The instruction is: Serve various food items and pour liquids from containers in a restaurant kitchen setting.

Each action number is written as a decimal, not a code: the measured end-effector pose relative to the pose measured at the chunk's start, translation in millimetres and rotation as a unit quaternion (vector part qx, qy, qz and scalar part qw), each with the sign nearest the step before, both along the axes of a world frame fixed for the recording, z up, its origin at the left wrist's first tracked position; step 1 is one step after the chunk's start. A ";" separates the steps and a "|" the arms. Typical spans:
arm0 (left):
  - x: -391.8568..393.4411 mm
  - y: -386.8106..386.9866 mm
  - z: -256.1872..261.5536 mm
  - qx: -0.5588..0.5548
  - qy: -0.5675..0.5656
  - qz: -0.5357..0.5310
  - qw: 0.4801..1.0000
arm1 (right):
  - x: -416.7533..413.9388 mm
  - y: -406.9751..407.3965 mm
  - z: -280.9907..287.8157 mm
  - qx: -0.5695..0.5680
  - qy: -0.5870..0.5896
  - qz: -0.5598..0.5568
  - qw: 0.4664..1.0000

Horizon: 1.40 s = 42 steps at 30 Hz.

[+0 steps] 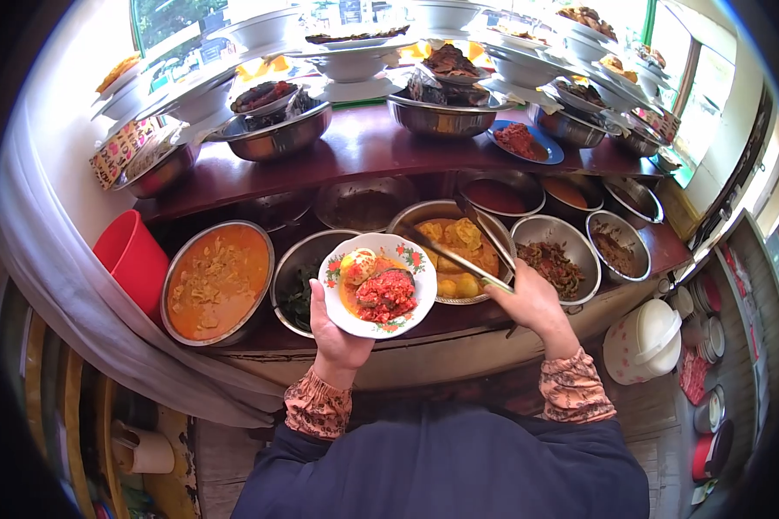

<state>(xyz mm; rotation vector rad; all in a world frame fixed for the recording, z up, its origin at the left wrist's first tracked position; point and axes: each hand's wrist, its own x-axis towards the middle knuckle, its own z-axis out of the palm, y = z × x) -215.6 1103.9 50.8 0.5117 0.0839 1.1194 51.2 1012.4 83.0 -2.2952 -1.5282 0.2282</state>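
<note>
My left hand [339,337] holds a white floral plate [337,316] from below and at its left rim. On the plate lie a sauce-covered egg [358,265] and a piece of food under red chili paste [387,296]. In my right hand [533,300] is a pair of metal tongs [474,265], its arms spread over a metal bowl [507,235] of yellow curry with large pieces [462,235]. The plate is just left of that bowl and partly over a bowl of dark green leaves [296,300].
A large bowl of orange curry [217,282] and a red plastic container [132,263] stand left. Bowls of chili-coated food [554,267] and brown food [615,250] stand right. The raised shelf [357,139] bears metal basins, a blue plate [555,154] and stacked dishes.
</note>
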 end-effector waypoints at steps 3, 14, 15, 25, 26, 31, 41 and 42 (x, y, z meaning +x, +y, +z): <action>0.7 3.4 -0.3 0.009 -0.003 0.010 1.000 | 11.4 -17.0 8.5 0.075 0.008 0.019 0.997; 41.5 22.4 8.5 0.014 0.004 -0.155 0.988 | 50.8 -86.5 122.5 0.063 -0.083 0.260 0.960; 48.0 23.3 7.5 0.011 0.003 -0.170 0.985 | 50.4 -87.6 130.8 0.044 -0.106 0.253 0.960; 113.6 24.5 6.7 0.008 0.002 -0.235 0.972 | 66.8 -101.9 163.2 0.039 -0.266 0.215 0.939; 118.4 25.4 7.1 -0.001 0.000 -0.232 0.973 | 69.0 -104.6 163.9 0.040 -0.268 0.213 0.939; 139.9 28.6 14.8 -0.004 -0.019 -0.235 0.972 | 97.4 -107.7 160.3 0.136 -0.234 0.164 0.949; 155.8 21.1 17.8 0.013 -0.014 -0.223 0.975 | 199.7 -17.4 127.8 0.100 -0.210 -0.090 0.968; 154.2 20.6 18.1 0.012 -0.014 -0.225 0.974 | 210.2 -4.7 122.4 0.093 -0.211 -0.110 0.967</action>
